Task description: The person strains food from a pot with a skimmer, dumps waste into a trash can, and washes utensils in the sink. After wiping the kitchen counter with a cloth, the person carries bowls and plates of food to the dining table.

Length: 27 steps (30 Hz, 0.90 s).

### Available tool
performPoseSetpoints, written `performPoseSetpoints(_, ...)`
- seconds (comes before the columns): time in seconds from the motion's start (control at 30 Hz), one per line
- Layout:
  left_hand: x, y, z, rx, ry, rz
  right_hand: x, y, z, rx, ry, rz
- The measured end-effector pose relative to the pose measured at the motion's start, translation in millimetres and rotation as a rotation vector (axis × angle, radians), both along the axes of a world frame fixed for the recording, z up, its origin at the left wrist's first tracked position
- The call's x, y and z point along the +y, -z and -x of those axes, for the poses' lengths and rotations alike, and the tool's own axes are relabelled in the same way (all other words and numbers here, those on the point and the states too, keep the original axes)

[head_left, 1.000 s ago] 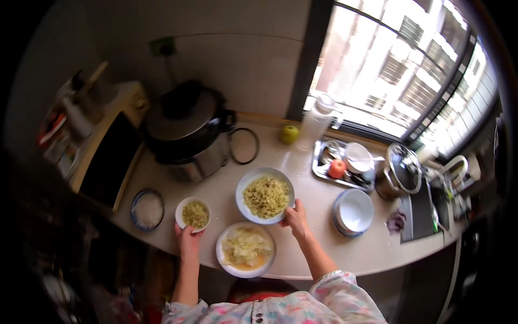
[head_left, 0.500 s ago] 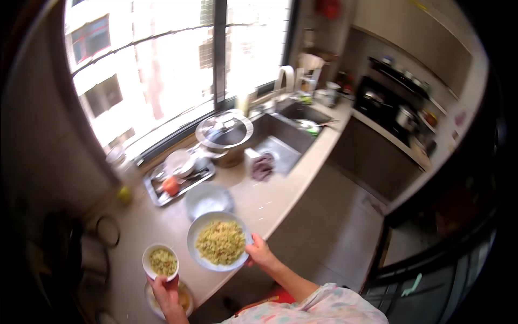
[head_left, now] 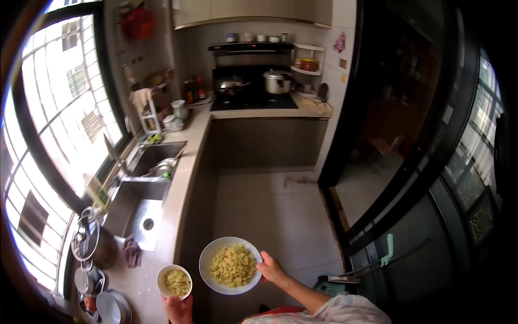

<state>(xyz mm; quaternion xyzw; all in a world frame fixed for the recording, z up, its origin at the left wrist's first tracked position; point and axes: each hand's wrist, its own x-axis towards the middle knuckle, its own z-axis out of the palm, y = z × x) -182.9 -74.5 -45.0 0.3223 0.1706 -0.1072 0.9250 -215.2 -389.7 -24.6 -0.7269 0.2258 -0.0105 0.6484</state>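
My right hand [head_left: 271,268] grips the right rim of a wide white plate [head_left: 205,272], thumb on top. The plate is heaped with yellow-green fried rice [head_left: 233,265] and hangs over the floor beside the counter. In my left hand [head_left: 178,309] is a small white bowl [head_left: 161,282], held from below and the front. It contains more of the same rice [head_left: 177,282]. The bowl is left of the plate, near the counter's edge, with a narrow gap between the two.
Along the left counter [head_left: 162,254] are a double sink [head_left: 121,216], a purple cloth [head_left: 131,252], a lidded pot [head_left: 105,248] and stacked bowls [head_left: 110,309]. Ahead stands a stove [head_left: 253,100] with a steel pot [head_left: 277,83]. A dark door frame [head_left: 377,216] is right.
The view has swung right, from the counter and window towards the stove and floor. The plate and the bowl, lifted off the counter area, have moved along with my hands.
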Motion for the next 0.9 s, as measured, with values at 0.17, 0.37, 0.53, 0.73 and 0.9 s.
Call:
performPoseSetpoints(0.17, -138.1, -19.5, -60.4, 0.012, 0.135, -0.086, -101.8, 15.1, 9.8, 0.07, 0.249, -0.077)
performPoseSetpoints(0.37, -304.3, -17.3, -139.1, -0.015, 0.454, -0.182, -236.1, 33.2, 3.0, 0.007, 0.553, -0.185)
performPoseSetpoints(0.53, -461.4, -8.1, -194.6, -0.065, 0.637, -0.191, -365.7, 38.5, -8.2, -0.078, 0.75, -0.234)
performPoseSetpoints(0.73, -668.0, 1.8, -222.6, -0.1, 0.925, -0.226, -514.0, 43.9, 3.1, -0.08, 0.991, -0.266)
performPoseSetpoints(0.9, -831.5, 29.9, -227.3, -0.077, 1.199, -0.177, -613.9, 67.2, 22.0, -0.142, 1.229, -0.265)
